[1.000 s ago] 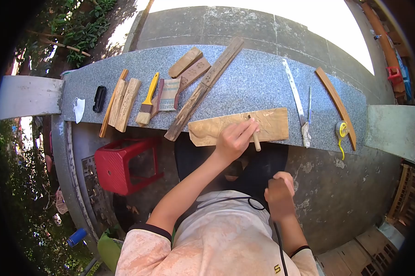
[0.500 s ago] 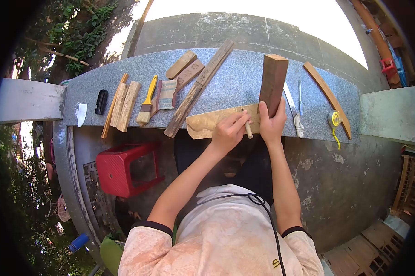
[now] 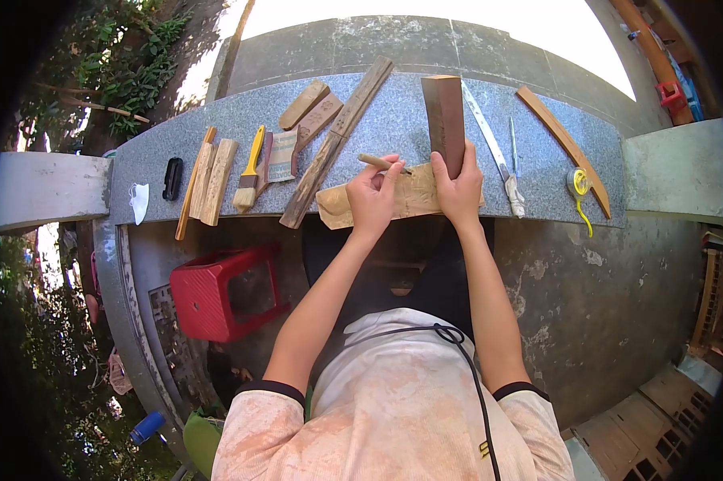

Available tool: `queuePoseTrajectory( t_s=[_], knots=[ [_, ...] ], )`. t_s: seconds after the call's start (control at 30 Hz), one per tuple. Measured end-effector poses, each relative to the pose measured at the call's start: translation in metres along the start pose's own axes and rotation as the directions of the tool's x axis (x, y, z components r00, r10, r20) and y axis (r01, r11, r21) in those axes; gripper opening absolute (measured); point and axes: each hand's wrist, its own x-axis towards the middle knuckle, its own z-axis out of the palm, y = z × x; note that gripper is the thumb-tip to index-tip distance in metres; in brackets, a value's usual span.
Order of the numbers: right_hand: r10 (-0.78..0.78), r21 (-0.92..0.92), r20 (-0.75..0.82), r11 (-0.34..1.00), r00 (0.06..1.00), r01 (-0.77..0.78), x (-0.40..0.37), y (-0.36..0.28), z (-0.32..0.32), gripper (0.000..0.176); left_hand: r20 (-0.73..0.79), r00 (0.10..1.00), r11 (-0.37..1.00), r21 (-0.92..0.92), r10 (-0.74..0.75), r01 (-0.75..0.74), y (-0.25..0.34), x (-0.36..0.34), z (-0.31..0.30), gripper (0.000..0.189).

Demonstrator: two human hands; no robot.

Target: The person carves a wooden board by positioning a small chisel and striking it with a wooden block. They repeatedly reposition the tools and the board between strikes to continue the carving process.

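Note:
My left hand (image 3: pixel 371 196) pinches a thin, light-coloured stick-like tool (image 3: pixel 377 162), its dark tip pointing right, over a pale flat wooden piece (image 3: pixel 337 207). That piece lies along the front edge of the grey stone table. My right hand (image 3: pixel 459 186) is wrapped round the lower end of a thick reddish-brown wooden block (image 3: pixel 444 120), with its fingers on the right side and its thumb on the left. The block's lower end is at the right part of the pale piece, and my right hand hides where they meet.
On the speckled table (image 3: pixel 393 112) lie a long dark wood strip (image 3: pixel 337 140), a yellow-handled brush (image 3: pixel 252 172), small wood pieces (image 3: pixel 216 184), a ruler (image 3: pixel 486 128), a curved wood strip (image 3: pixel 566 144) and a yellow tape roll (image 3: pixel 578 183). A red stool (image 3: pixel 205 301) stands below left.
My left hand has moved left, and the tool in it has turned from pointing down to lying nearly level. The wooden block has shifted left and tilts differently in my right hand.

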Motion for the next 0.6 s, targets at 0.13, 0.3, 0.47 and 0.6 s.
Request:
queuePoseTrajectory(
  t_s=[0.13, 0.3, 0.47, 0.6],
  knots=[
    [-0.039, -0.003, -0.009, 0.999, 0.999, 0.039, -0.001, 0.002, 0.0, 0.047, 0.009, 0.999, 0.999, 0.001, 0.034, -0.034, 0.0, -0.002, 0.003, 0.025],
    [-0.029, 0.011, 0.001, 1.0, 1.0, 0.029, -0.001, 0.001, 0.0, 0.049, 0.004, 0.999, 0.998, 0.047, 0.041, -0.042, 0.002, -0.003, 0.006, 0.023],
    [0.005, 0.044, 0.015, 0.999, 1.0, -0.005, -0.001, -0.002, 0.0, 0.052, 0.033, 0.999, 0.987, 0.156, 0.02, -0.025, 0.005, -0.005, 0.003, 0.024],
    [0.006, 0.04, 0.021, 0.999, 1.0, -0.007, -0.001, -0.003, -0.001, 0.051, 0.014, 0.999, 0.979, 0.199, 0.045, -0.047, 0.006, -0.005, 0.004, 0.024]
  ],
)
